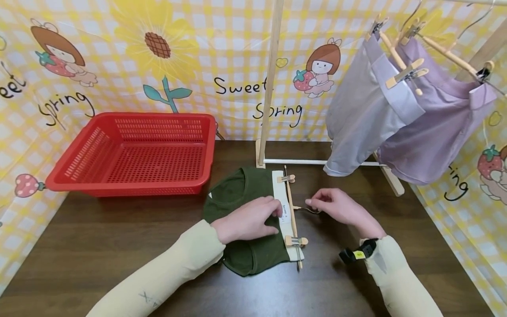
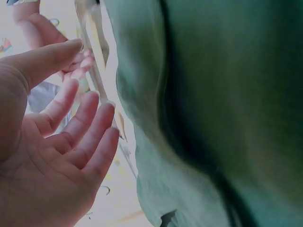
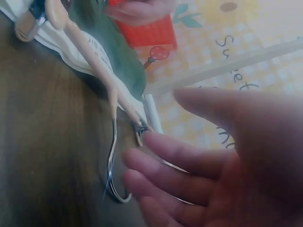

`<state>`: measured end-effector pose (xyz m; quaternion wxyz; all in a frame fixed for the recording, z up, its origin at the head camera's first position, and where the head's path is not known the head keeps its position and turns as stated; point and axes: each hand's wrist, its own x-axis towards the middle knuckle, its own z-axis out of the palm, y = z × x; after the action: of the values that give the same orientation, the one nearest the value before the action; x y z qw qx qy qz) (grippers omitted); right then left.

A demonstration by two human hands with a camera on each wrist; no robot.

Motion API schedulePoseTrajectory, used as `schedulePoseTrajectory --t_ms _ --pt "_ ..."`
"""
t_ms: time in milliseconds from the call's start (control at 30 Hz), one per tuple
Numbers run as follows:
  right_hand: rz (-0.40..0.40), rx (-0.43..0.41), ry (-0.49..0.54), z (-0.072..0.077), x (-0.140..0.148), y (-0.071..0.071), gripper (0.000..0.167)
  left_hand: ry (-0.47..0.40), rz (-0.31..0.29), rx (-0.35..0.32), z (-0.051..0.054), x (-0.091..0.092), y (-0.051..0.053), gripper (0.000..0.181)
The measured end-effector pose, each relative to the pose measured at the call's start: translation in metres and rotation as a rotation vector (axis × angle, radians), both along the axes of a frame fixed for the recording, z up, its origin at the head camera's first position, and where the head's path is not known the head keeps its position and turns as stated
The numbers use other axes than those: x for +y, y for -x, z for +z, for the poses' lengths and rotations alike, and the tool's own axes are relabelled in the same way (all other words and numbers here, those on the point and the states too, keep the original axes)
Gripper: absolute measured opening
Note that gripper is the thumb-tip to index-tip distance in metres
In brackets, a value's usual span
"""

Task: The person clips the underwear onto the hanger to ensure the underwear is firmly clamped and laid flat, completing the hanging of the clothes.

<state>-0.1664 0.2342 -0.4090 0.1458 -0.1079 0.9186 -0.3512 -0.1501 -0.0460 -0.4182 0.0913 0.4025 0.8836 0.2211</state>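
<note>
Dark green briefs with a lettered white waistband lie flat on the table, clipped at the waistband to a wooden clip hanger. Over the briefs is my left hand, its fingers loosely bent near the waistband and nothing held. The left wrist view shows that palm beside the green cloth. My right hand is by the metal hook of the hanger. In the right wrist view its thumb and fingers stand apart, fingertips close beside the hook; whether they touch it I cannot tell.
A red plastic basket stands at the back left. Behind the hanger rises a wooden rack, with grey shorts and purple shorts hanging at its right. A yellow checked cloth covers the walls around the dark wooden table.
</note>
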Motion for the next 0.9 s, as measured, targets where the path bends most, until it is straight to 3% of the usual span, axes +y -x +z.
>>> schedulePoseTrajectory --t_ms 233,500,700,900 --pt "0.227 -0.127 0.009 -0.001 0.003 -0.026 0.036 0.045 -0.085 -0.104 -0.006 0.003 -0.022 0.024" --pt "0.259 -0.304 0.057 -0.015 -0.010 -0.047 0.041 0.171 -0.187 -0.123 -0.001 0.019 -0.044 0.021" --pt "0.300 -0.305 0.124 -0.018 -0.013 -0.049 0.036 0.199 -0.191 -0.059 -0.003 0.027 -0.051 0.029" --pt "0.274 -0.304 0.110 -0.013 -0.005 -0.050 0.034 0.260 -0.117 0.050 -0.002 0.037 -0.063 0.035"
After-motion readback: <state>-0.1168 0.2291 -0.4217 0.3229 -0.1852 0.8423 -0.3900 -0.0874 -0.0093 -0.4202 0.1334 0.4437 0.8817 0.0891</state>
